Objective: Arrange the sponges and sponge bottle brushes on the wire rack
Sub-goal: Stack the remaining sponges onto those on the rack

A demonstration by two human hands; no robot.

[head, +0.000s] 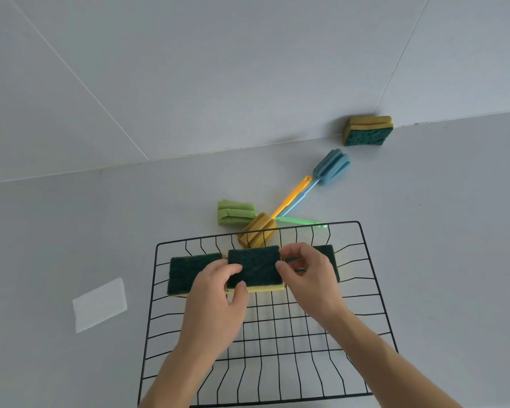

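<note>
A black wire rack [374, 278] lies in front of me on the grey counter. Three green-topped yellow sponges sit in a row along its far side: left sponge [186, 270], middle sponge [256, 265], right sponge [329, 256]. My left hand [218, 293] pinches the middle sponge at its left edge, thumb on the front. My right hand [309, 275] has its fingers at the gap between the middle and right sponges. Behind the rack lie three sponge bottle brushes: green [236, 213], yellow [258, 229] and blue [330, 167]. Another sponge [367, 131] leans against the wall.
A white paper slip [100, 304] lies on the counter left of the rack. The grey wall [218, 83] rises just behind the brushes. The brush handles cross each other near the rack's far rim.
</note>
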